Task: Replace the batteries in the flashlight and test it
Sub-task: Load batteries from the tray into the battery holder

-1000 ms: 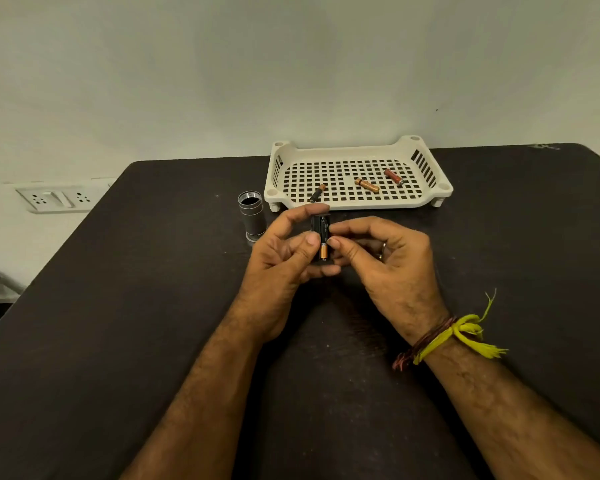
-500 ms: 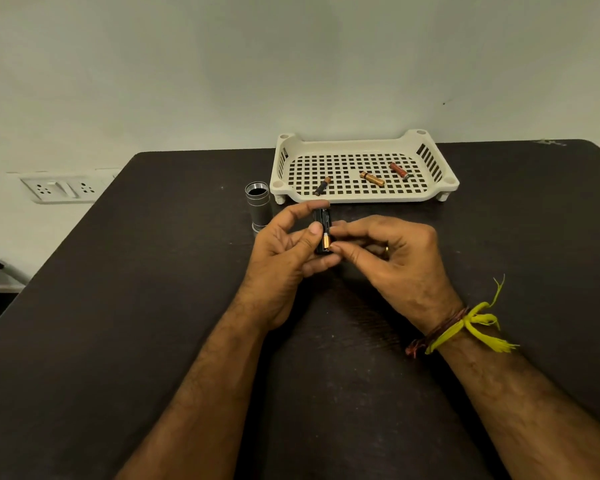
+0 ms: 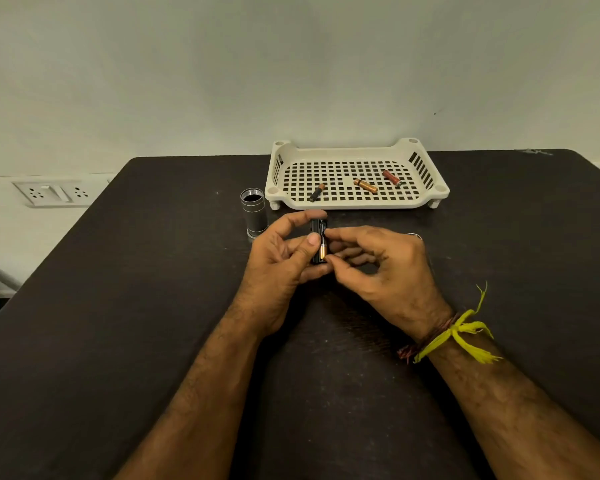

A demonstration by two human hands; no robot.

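Above the middle of the dark table point(image 3: 118, 306), the two hands meet around a small black battery holder point(image 3: 316, 233). The left hand point(image 3: 284, 261) has it in a closed grip: forefinger curled over the far end, thumb pressed on its near-left side, the other fingers folded under it. The holder stands roughly lengthwise away from the person, and a copper-topped battery point(image 3: 323, 250) shows in its near half. The right hand point(image 3: 378, 265) pinches at the holder's right side, forefinger tip touching near the top and thumb tip at the near end, just beside the battery; its grip is closed on the holder too.

The silver flashlight body point(image 3: 253, 213) stands upright and open-topped just left of the white tray point(image 3: 430, 199), well clear of the hands. In the tray lie a black battery point(image 3: 316, 192), a copper battery point(image 3: 365, 186) and a red battery point(image 3: 391, 177), each apart from the others.

Compared with half a second ago, the right thumb has slid toward the holder's near end, and the battery's copper end is more exposed; tray and flashlight body lie as before.
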